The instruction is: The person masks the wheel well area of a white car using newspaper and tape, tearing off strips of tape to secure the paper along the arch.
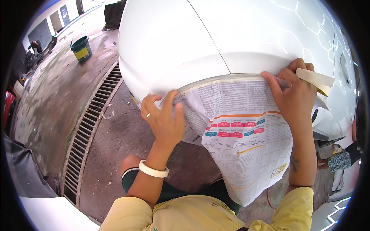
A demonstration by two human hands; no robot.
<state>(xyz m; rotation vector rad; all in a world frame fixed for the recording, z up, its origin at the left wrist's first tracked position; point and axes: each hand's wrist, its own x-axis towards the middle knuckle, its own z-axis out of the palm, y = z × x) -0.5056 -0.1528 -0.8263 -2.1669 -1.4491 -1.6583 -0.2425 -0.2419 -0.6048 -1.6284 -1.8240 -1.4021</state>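
A sheet of newspaper (245,138) hangs from the lower edge of a white car body panel (179,34), along a strip of masking tape (219,78). My left hand (164,118) touches the strip's left end with its fingertips, the fingers spread. On that forearm sits a roll of masking tape (153,169), worn like a bracelet. The thumb of my right hand (294,89) presses at the strip's right part, and its curled fingers hold a roll of masking tape (315,77). A thin seam runs down the panel to the strip between my hands.
A metal floor drain grate (92,121) runs along the left. Beyond it stands a dark bucket with a yellow label (81,49). A person (35,46) bends over in the far left background. A black sheet (26,164) lies at the lower left, near a white surface (55,213).
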